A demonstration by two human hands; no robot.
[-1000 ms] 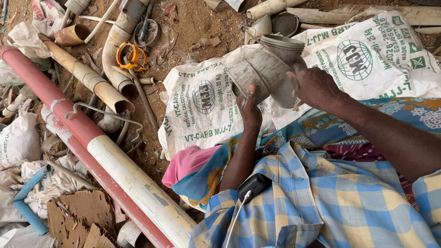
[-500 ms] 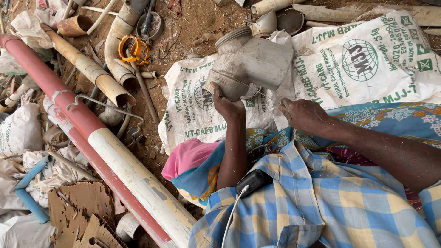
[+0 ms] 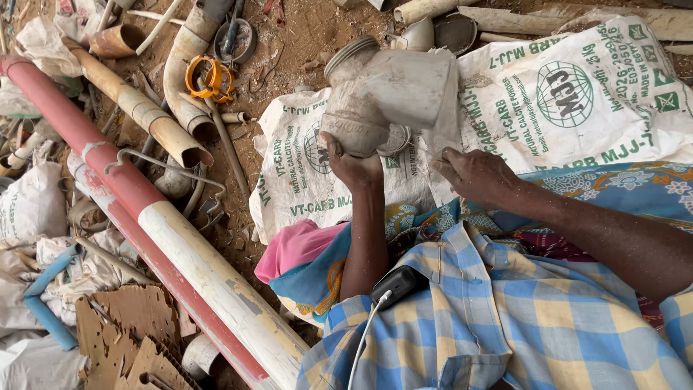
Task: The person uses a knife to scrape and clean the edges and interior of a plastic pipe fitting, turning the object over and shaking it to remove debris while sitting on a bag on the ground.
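Observation:
My left hand (image 3: 352, 165) grips the lower end of a dusty grey plastic pipe fitting (image 3: 393, 90) and holds it up over the printed white sacks (image 3: 577, 94). The fitting has a round threaded mouth at its top left and a wide square-looking branch on the right. My right hand (image 3: 476, 173) rests just below the fitting's lower right corner with its fingers drawn together; I see nothing in it. Whether its fingertips touch the fitting is unclear.
A long red and white pipe (image 3: 180, 245) lies diagonally at left. Beige pipes (image 3: 144, 115), an orange fitting (image 3: 209, 76), a blue pipe piece (image 3: 43, 303), torn cardboard (image 3: 123, 332) and scrap litter the dirt. A pink cloth (image 3: 296, 245) lies by my lap.
My right hand let go of the fitting's right side and dropped below it. The fitting turned in my left hand, its round mouth now pointing up left.

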